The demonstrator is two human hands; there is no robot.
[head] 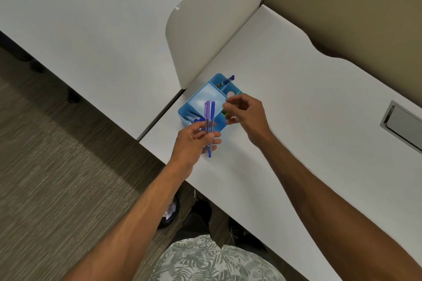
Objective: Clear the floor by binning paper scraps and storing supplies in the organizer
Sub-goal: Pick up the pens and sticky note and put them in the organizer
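Note:
A light blue desk organizer (206,96) with several compartments stands on the white desk near the divider's foot. One pen (227,81) leans in its far compartment and markers (193,118) lie in its near left one. My left hand (194,141) holds two purple-blue pens (209,121) upright just in front of the organizer. My right hand (247,115) hovers over the organizer's right compartments, fingers curled and pinched together; something small and green-yellow (227,113) shows below the fingertips, and whether it is held is unclear.
A white divider panel (205,29) rises behind the organizer. A metal cable hatch (404,123) sits in the desk at right. Under the desk edge a dark bin (170,212) holds crumpled paper, beside my shoes (237,231) on the grey carpet.

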